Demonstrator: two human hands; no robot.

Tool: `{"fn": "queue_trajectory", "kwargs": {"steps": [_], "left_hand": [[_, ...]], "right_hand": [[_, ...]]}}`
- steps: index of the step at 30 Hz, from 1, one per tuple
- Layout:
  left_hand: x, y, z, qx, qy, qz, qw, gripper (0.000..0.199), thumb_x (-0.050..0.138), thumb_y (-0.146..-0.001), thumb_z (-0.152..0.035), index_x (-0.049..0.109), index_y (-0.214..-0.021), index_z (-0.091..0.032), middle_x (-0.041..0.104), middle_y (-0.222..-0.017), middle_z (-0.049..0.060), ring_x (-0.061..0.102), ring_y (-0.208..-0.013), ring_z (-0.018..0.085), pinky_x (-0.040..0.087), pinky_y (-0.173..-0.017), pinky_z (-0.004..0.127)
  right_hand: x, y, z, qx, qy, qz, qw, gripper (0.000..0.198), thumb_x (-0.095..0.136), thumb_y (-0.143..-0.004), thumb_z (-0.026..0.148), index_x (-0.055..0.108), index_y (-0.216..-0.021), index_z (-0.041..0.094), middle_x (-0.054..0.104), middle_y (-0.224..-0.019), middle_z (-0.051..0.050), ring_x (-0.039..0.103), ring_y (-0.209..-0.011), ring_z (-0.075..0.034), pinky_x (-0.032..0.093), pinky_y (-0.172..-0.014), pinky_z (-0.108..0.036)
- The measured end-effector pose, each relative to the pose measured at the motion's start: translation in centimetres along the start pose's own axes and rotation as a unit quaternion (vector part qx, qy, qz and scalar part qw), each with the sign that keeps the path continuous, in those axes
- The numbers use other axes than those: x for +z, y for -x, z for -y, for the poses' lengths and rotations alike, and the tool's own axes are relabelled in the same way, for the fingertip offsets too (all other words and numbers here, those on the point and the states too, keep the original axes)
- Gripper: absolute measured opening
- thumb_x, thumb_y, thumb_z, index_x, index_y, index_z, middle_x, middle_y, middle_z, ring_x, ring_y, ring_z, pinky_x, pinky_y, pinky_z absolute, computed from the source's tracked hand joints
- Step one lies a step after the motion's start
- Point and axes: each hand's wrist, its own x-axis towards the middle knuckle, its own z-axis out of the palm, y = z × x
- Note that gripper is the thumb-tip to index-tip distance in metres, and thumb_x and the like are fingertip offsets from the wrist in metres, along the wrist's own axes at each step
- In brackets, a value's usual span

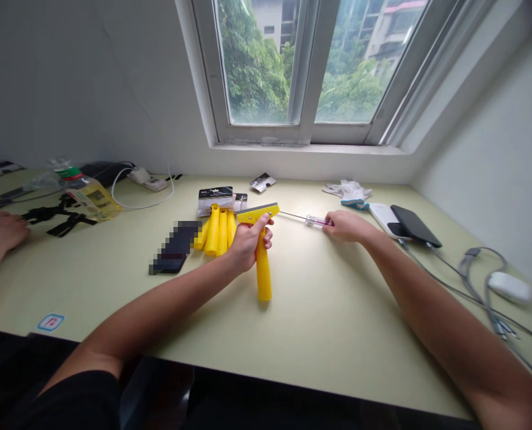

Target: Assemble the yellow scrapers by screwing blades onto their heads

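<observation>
My left hand (248,242) is closed around the neck of a yellow scraper (263,269), its handle pointing towards me and its wide head with a grey blade edge turned away. Two small screws show on the head. In my right hand (344,226) is a screwdriver (314,221) with a clear handle, its thin shaft pointing left. The shaft's tip reaches the right end of the scraper head; whether it touches a screw I cannot tell. Several yellow handles (216,236) lie together just left of my left hand, beside black-and-white packages (215,200).
A dark phone (172,248) lies left of the handles. Further left are a bottle of yellow liquid (89,197), black straps (68,224) and another person's hand (3,233). White gloves (350,191), power banks (414,226), cables (471,280) and a white mouse-like object (510,287) lie right.
</observation>
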Motion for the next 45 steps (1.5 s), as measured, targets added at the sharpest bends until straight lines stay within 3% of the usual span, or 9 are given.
{"fn": "queue_trajectory", "kwargs": {"steps": [3,7,9,11,14,17,27,33,45], "left_hand": [[-0.5,-0.2,0.5,-0.022,-0.017,0.018,0.999,0.026,0.073,-0.074,-0.03,0.058,-0.083,-0.011,0.056,-0.084,0.003,0.045,-0.049,0.002,0.036,-0.04,0.017],[-1.0,-0.1,1.2,-0.066,-0.043,0.022,0.997,0.023,0.073,-0.074,-0.026,0.058,-0.079,-0.009,0.057,-0.078,0.004,0.042,-0.047,0.002,0.034,-0.039,0.017],[-1.0,0.2,1.3,-0.087,-0.05,0.026,0.995,0.022,0.072,-0.074,-0.025,0.058,-0.079,-0.009,0.057,-0.072,0.003,0.042,-0.046,0.003,0.034,-0.039,0.017],[-1.0,0.4,1.4,-0.111,-0.057,0.037,0.992,0.021,0.071,-0.075,-0.025,0.058,-0.079,-0.009,0.055,-0.065,0.001,0.042,-0.045,0.004,0.034,-0.04,0.017],[-0.9,0.7,1.4,-0.138,-0.07,0.051,0.987,0.02,0.071,-0.076,-0.025,0.058,-0.08,-0.01,0.054,-0.06,0.0,0.041,-0.043,0.004,0.034,-0.039,0.017],[-0.9,0.8,1.5,-0.151,-0.077,0.053,0.984,0.021,0.071,-0.076,-0.027,0.058,-0.08,-0.011,0.056,-0.061,0.001,0.041,-0.043,0.004,0.033,-0.037,0.017],[-1.2,0.5,2.2,-0.159,-0.085,0.053,0.982,0.018,0.067,-0.079,-0.024,0.059,-0.078,-0.009,0.062,-0.081,0.008,0.042,-0.044,0.003,0.033,-0.036,0.016],[-0.8,0.6,1.9,-0.168,-0.082,0.052,0.981,0.018,0.068,-0.079,-0.025,0.057,-0.079,-0.011,0.058,-0.066,0.003,0.04,-0.041,0.003,0.032,-0.034,0.017],[-0.7,0.4,2.0,-0.16,-0.105,0.057,0.98,0.014,0.062,-0.083,-0.022,0.056,-0.083,-0.01,0.058,-0.076,0.005,0.041,-0.043,0.003,0.032,-0.035,0.017]], "right_hand": [[-0.8,0.2,-0.9,-0.013,-0.034,-0.013,0.999,0.033,0.057,-0.079,0.045,0.067,-0.092,0.016,0.07,-0.089,-0.013,0.063,-0.074,-0.022,0.042,-0.06,-0.029],[-3.5,1.7,-1.6,-0.045,-0.19,-0.147,0.97,0.036,0.065,-0.075,0.051,0.063,-0.09,0.018,0.069,-0.078,-0.008,0.064,-0.066,-0.02,0.044,-0.055,-0.029],[-4.9,2.7,-1.6,-0.078,-0.33,-0.232,0.912,0.038,0.069,-0.074,0.052,0.058,-0.089,0.019,0.07,-0.079,-0.008,0.064,-0.06,-0.018,0.045,-0.05,-0.029],[-6.2,3.7,-1.1,-0.119,-0.445,-0.316,0.829,0.037,0.071,-0.074,0.049,0.05,-0.086,0.021,0.071,-0.088,-0.01,0.061,-0.051,-0.014,0.042,-0.042,-0.027],[-7.5,5.3,0.4,-0.191,-0.485,-0.44,0.731,0.03,0.065,-0.083,0.043,0.042,-0.09,0.025,0.069,-0.081,-0.006,0.06,-0.049,-0.012,0.034,-0.039,-0.024],[-8.1,6.9,2.4,-0.251,-0.477,-0.503,0.676,0.021,0.054,-0.09,0.044,0.046,-0.099,0.027,0.066,-0.076,-0.004,0.066,-0.061,-0.017,0.035,-0.043,-0.026],[-7.2,8.9,6.4,-0.331,-0.517,-0.348,0.709,0.026,0.059,-0.088,0.043,0.043,-0.099,0.027,0.07,-0.083,-0.003,0.06,-0.047,-0.012,0.04,-0.037,-0.025],[-7.1,8.5,6.3,-0.362,-0.52,-0.327,0.701,0.02,0.057,-0.091,0.035,0.041,-0.099,0.024,0.07,-0.084,-0.006,0.062,-0.049,-0.014,0.042,-0.035,-0.027],[-6.9,8.2,6.4,-0.387,-0.501,-0.332,0.7,0.015,0.054,-0.092,0.028,0.042,-0.099,0.025,0.069,-0.082,-0.001,0.058,-0.042,-0.013,0.044,-0.031,-0.029]]}}
